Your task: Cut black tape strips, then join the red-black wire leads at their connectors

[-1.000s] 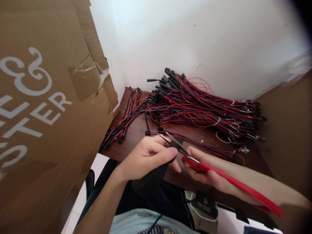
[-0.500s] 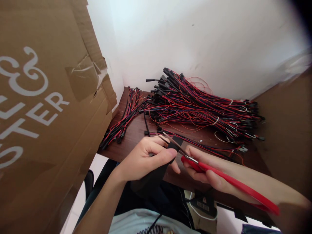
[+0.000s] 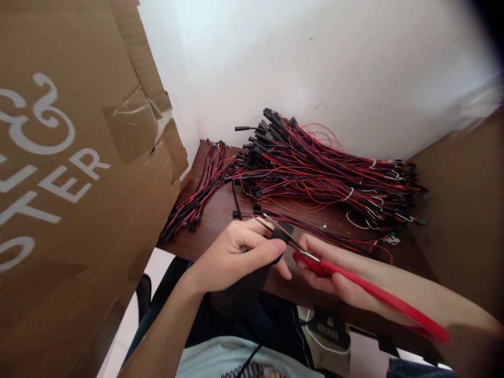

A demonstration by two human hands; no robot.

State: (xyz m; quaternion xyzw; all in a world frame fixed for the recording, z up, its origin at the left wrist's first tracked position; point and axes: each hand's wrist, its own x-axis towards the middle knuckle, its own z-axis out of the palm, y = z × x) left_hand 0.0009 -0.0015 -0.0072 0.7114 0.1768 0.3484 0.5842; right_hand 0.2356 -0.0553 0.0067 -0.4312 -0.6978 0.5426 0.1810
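Note:
My left hand (image 3: 240, 254) pinches a wide black strip (image 3: 252, 281) between thumb and fingers; its upper end sticks out past the thumb and the rest hangs toward my lap. Red-handled scissors (image 3: 366, 289) are in my right hand (image 3: 326, 273), whose fingers are closed round the handle. The two blades lie slightly apart and reach left across the strip's upper end, close to my left fingertips. Whether the blades have cut into the strip, I cannot tell. Just beyond both hands, a few red and black wires (image 3: 307, 224) with connectors lie on the brown table (image 3: 212, 210).
A large pile of bundled red and black cables (image 3: 315, 168) spreads along the white wall. A smaller cable bundle (image 3: 200, 194) lies at the left. Big cardboard boxes flank the table, one at the left (image 3: 86, 210) and one at the right (image 3: 464, 194).
Almost nothing differs. The scissors' red handle has shifted very slightly, and the view has moved a little; both hands keep their hold.

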